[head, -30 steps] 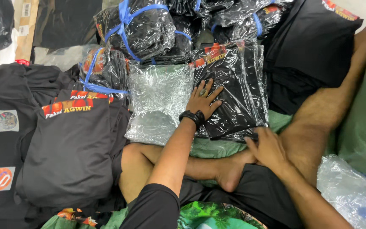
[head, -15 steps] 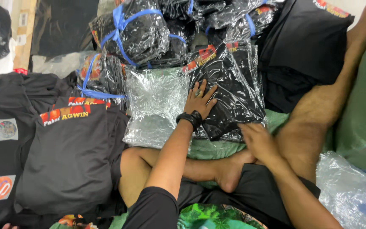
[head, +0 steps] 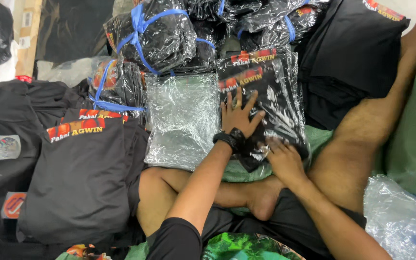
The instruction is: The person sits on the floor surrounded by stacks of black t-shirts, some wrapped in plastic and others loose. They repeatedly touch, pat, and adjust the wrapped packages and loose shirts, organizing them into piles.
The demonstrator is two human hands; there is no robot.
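A: Two hands on one item. Left hand [head: 238, 115], wristband on, lies flat with fingers [head: 252, 100] spread on the bagged black shirt [head: 266, 96], centre of frame. Right hand [head: 282, 159] rests on the bag's lower edge, fingers half-curled and blurred; I cannot tell whether they pinch the film.

B: Where does the bagged shirt lie?

A: On green cloth [head: 321, 137] just above the crossed legs, touching an empty clear bag [head: 181, 118] to its left.

B: Handling note?

A: Judgement: press from the middle outward with the flat palm so trapped air leaves, and keep the lower edge pinned so the slick film does not slide.

B: Surroundings?

A: Folded black shirts [head: 80, 178] at lower left; crumpled clear plastic [head: 400, 221] at lower right. Further up, bundles tied with blue strap [head: 155, 33] crowd the top of the frame, close against the bagged shirt's upper edge. A bare knee [head: 362, 130] hems in the right side.
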